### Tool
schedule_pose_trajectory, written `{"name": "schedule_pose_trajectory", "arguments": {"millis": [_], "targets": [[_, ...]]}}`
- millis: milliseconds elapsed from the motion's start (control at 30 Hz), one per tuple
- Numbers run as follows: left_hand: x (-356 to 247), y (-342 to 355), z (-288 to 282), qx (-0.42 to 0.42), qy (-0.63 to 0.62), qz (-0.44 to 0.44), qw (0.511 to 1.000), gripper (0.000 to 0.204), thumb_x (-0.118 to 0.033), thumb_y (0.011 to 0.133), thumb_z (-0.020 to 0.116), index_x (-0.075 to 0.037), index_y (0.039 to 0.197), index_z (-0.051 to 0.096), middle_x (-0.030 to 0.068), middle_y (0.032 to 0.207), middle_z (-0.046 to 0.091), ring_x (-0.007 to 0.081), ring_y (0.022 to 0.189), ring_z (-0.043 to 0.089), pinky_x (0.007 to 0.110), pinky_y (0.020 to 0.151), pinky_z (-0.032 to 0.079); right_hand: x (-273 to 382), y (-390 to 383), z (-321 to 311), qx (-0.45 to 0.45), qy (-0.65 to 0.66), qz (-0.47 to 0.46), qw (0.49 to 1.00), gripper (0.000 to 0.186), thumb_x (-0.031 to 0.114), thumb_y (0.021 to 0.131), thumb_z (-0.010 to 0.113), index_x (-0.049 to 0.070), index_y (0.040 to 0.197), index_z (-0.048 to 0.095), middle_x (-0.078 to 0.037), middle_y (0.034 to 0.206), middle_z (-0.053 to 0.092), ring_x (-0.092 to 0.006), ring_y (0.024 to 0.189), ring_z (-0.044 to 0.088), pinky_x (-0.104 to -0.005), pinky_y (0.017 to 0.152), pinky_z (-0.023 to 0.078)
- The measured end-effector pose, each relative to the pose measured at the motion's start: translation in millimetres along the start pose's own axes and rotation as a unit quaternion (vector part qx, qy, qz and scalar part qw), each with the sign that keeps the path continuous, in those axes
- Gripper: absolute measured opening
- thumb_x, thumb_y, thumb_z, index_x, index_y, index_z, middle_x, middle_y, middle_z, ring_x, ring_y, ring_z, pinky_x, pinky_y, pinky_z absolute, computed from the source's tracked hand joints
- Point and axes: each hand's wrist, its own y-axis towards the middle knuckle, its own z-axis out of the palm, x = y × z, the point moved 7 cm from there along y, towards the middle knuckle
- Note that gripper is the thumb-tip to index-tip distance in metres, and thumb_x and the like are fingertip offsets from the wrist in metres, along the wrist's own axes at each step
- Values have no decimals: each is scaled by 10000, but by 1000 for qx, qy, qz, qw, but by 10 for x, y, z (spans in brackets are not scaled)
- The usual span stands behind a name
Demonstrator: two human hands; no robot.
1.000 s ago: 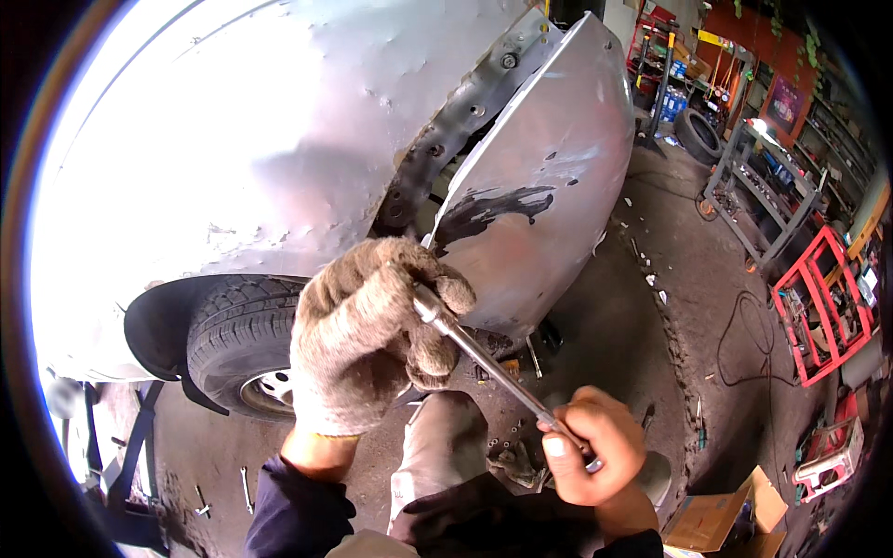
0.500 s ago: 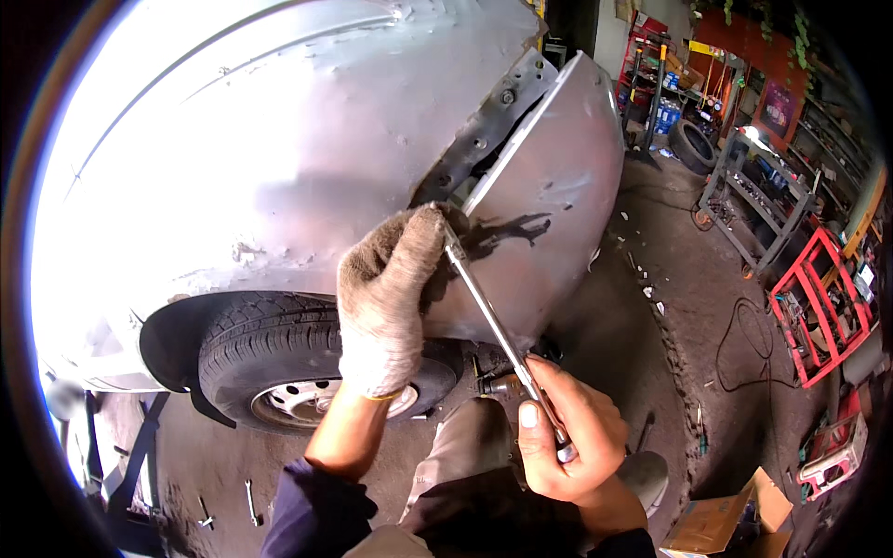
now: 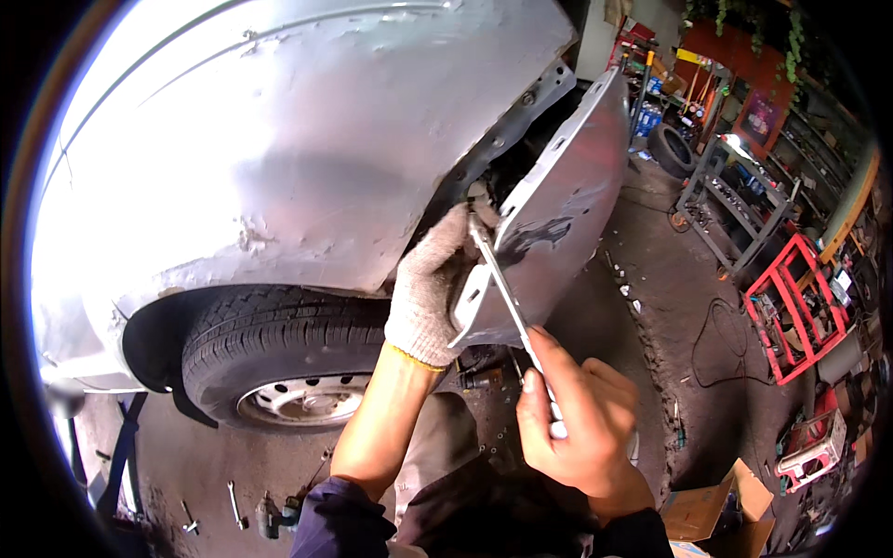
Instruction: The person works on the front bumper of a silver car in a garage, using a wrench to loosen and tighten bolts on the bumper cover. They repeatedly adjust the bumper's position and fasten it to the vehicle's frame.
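My right hand [image 3: 584, 418] is bare and closed round the handle of a long chrome ratchet wrench [image 3: 510, 302]. The tool slants up and left to a gap between the silver fender [image 3: 307, 186] and the bumper corner [image 3: 567, 223]. My left hand [image 3: 426, 298], in a knitted glove, is in that gap with its fingers curled about the wrench's head. The fingers partly hide the head, and what it sits on does not show. The bumper corner stands apart from the fender and bears a dark smear; a metal bracket [image 3: 498, 139] lines the fender's edge.
Below the fender is a wheel with a black tyre [image 3: 279, 339]. A combination wrench [image 3: 235, 504] and a power tool [image 3: 270, 516] lie on the floor at lower left. To the right are an open cardboard box [image 3: 716, 511], a red frame [image 3: 795, 307] and a grey cart [image 3: 735, 200].
The bumper corner now stands farther from the fender, widening the gap. My gloved left hand has moved right and deeper into it, with the wrench's head. The power tool has come into view.
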Motion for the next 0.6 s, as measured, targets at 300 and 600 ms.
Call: {"name": "schedule_pose_trajectory", "arguments": {"millis": [300,600], "targets": [[-41,270,-66,4,61,51,997,223,-255,1002,546,-67,1104,607,0,925,636,77,778,587,206,674,503,88,350,233,32,-93,20,995,371,-23,756,667,-93,1118,635,-65,552,565,-173,392,479,-305,452,367],[55,249,-100,12,-4,34,999,274,-256,1019,506,-63,1200,575,-16,850,578,79,704,523,202,629,450,-10,447,218,28,-66,40,997,332,-38,756,670,-62,1086,651,-80,554,575,-209,416,525,-323,469,390]]}}
